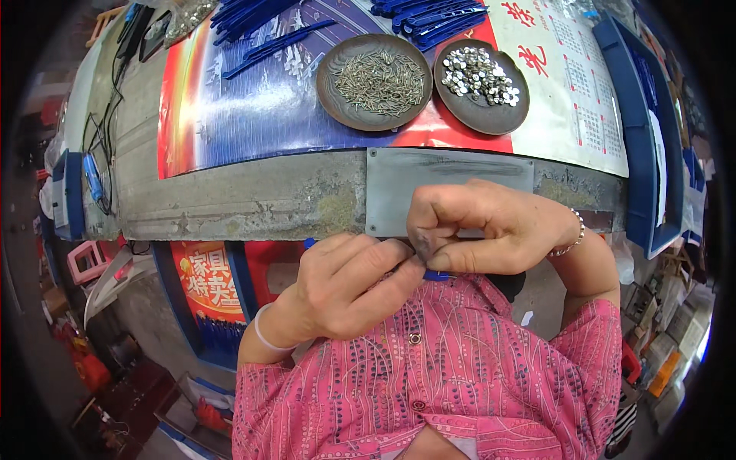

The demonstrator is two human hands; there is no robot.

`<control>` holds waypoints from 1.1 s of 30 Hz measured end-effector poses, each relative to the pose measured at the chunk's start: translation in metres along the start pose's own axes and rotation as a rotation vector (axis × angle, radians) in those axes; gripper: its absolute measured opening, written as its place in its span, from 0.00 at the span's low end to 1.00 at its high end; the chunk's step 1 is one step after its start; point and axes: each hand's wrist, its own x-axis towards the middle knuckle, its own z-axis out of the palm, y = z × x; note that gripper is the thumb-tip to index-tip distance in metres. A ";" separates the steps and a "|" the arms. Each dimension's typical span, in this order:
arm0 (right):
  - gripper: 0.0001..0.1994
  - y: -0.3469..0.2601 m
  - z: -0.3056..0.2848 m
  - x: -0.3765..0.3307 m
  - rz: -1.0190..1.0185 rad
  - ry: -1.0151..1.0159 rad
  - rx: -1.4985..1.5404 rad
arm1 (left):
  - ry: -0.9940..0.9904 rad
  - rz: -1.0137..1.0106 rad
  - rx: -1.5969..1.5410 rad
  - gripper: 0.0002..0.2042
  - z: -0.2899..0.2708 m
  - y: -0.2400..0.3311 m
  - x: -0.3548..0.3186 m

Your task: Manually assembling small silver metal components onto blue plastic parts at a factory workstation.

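Note:
In front of my chest, at the bench's near edge, my two hands meet. My left hand [353, 284] is closed around a slim blue plastic piece [437, 277]; one end pokes out beyond the knuckles and the other shows below my right thumb, while the fingers hide its middle. My right hand [491, 222] is bent into a pinch, thumb and forefinger pressed together right over that blue piece. A tiny metallic glint shows by the right thumb tip, too small to name. Dark smudges mark the fingertips.
Beyond my hands stand a round dish of small metal pins [379, 83] and a dish of shiny little discs [481, 77]. Piles of slim blue pieces [433, 19] lie farther back on a printed sheet [276, 115]. A blue crate [640, 153] edges the right side; cables [107, 146] run at left.

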 end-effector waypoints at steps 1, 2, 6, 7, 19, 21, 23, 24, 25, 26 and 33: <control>0.06 0.000 0.000 0.000 0.001 0.000 0.001 | -0.017 -0.031 -0.039 0.10 0.000 0.000 0.000; 0.06 -0.002 -0.001 0.001 -0.009 -0.012 -0.057 | -0.034 -0.061 -0.078 0.10 0.000 0.000 -0.001; 0.06 -0.005 0.006 0.004 -0.153 -0.062 -0.228 | -0.037 -0.120 -0.233 0.10 0.003 -0.002 -0.006; 0.06 -0.008 0.009 0.002 -0.152 -0.065 -0.229 | -0.073 -0.141 -0.283 0.10 0.002 -0.001 -0.006; 0.21 -0.012 0.018 -0.014 -0.089 0.381 -0.536 | -0.039 -0.357 -0.141 0.14 0.010 -0.002 -0.006; 0.36 0.003 -0.001 -0.025 0.100 0.468 0.256 | 0.063 -0.494 -0.284 0.12 0.011 -0.001 0.002; 0.39 0.023 -0.013 -0.041 -0.130 0.566 0.638 | 0.056 -0.522 -0.358 0.10 0.012 -0.003 0.009; 0.38 0.027 -0.018 -0.044 -0.198 0.576 0.801 | 0.073 -0.501 -0.388 0.10 0.013 -0.004 0.009; 0.38 0.029 -0.021 -0.047 -0.197 0.578 0.795 | 0.089 -0.482 -0.414 0.09 0.014 -0.006 0.009; 0.38 0.030 -0.023 -0.049 -0.195 0.616 0.793 | 0.092 -0.477 -0.416 0.09 0.017 -0.005 0.008; 0.11 0.010 -0.027 -0.057 0.069 0.933 -0.381 | 0.118 -0.764 -0.704 0.08 0.020 0.001 0.000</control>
